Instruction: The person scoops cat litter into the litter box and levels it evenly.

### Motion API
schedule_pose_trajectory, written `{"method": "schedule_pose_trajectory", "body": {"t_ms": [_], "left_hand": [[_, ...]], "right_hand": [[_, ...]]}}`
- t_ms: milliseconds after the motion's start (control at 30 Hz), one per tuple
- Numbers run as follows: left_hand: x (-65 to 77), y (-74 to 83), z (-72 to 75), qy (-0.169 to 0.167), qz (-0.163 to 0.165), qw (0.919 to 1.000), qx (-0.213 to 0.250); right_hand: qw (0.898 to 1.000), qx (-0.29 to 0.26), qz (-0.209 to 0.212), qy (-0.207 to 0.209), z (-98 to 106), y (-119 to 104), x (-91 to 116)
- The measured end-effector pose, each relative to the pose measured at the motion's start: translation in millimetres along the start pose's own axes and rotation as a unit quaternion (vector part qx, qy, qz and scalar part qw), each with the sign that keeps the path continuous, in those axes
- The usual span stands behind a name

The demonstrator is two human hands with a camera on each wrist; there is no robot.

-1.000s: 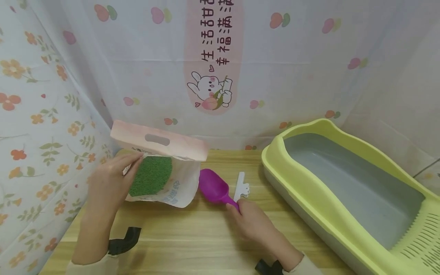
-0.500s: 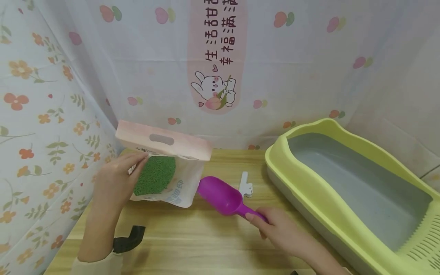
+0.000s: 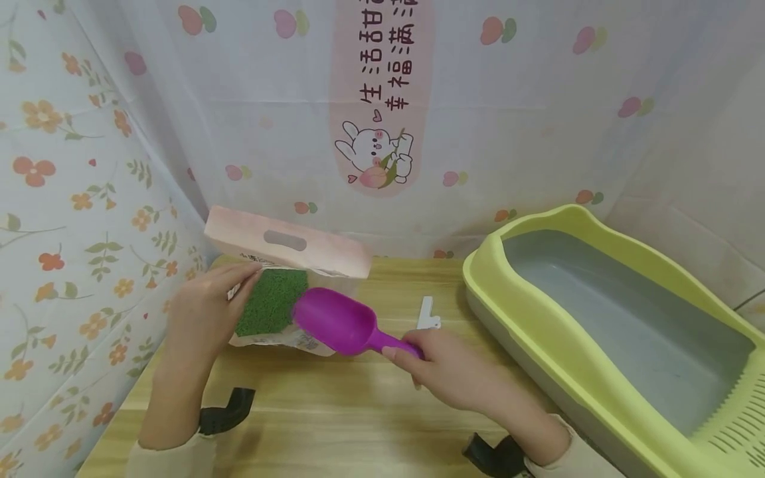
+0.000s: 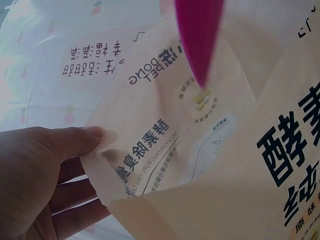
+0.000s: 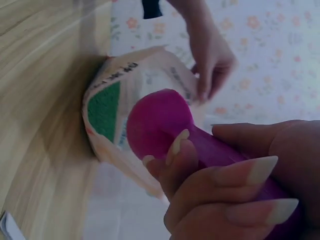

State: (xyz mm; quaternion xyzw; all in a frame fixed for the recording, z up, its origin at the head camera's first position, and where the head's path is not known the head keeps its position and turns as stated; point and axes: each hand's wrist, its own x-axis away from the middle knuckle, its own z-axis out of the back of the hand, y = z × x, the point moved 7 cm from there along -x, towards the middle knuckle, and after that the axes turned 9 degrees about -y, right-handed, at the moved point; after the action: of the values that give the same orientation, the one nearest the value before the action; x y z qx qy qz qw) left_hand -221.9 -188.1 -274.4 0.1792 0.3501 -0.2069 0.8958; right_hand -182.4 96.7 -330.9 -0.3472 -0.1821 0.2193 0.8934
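An opened paper bag of green pellets stands at the left of the table, its pink top with a handle slot folded back. My left hand pinches the bag's edge between thumb and fingers, as the left wrist view also shows. My right hand grips the handle of a purple scoop. The scoop's bowl is empty and faces up, its tip overlapping the bag's mouth in the head view. In the right wrist view, the fingers curl round the scoop handle.
A litter box with a yellow-green rim and grey base stands at the right. Behind my right hand, a white clip lies on the wooden table. Printed curtains hang at the back and left.
The right hand first drew the scoop back right and nearer, then brought it left until its tip overlaps the bag's mouth. The left hand keeps its pinch on the bag.
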Motion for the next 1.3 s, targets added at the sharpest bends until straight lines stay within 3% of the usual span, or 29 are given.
{"method": "schedule_pose_trajectory", "body": {"t_ms": [133, 267, 700, 1067, 1300], "left_hand": [[-1.2, 0.8, 0.6, -0.004, 0.000, 1.0000, -0.001], [-0.4, 0.1, -0.7, -0.009, 0.000, 0.9999, -0.004], [1.1, -1.3, -2.6, -0.007, 0.006, 1.0000, -0.002], [0.8, 4.3, -3.4, 0.007, -0.016, 0.9995, -0.027], [-0.1, 11.5, -11.5, -0.006, -0.034, 0.9983, -0.048]], "right_hand": [[1.000, 0.013, 0.014, -0.016, -9.1, -13.0, -29.9], [0.999, 0.018, 0.012, -0.039, -17.6, -21.0, -44.6], [0.995, 0.040, -0.007, -0.094, -33.0, -25.3, -56.2], [0.994, 0.020, -0.013, -0.104, -41.0, -30.0, -72.0], [0.992, 0.021, -0.027, -0.120, -47.7, -29.3, -82.0]]}}
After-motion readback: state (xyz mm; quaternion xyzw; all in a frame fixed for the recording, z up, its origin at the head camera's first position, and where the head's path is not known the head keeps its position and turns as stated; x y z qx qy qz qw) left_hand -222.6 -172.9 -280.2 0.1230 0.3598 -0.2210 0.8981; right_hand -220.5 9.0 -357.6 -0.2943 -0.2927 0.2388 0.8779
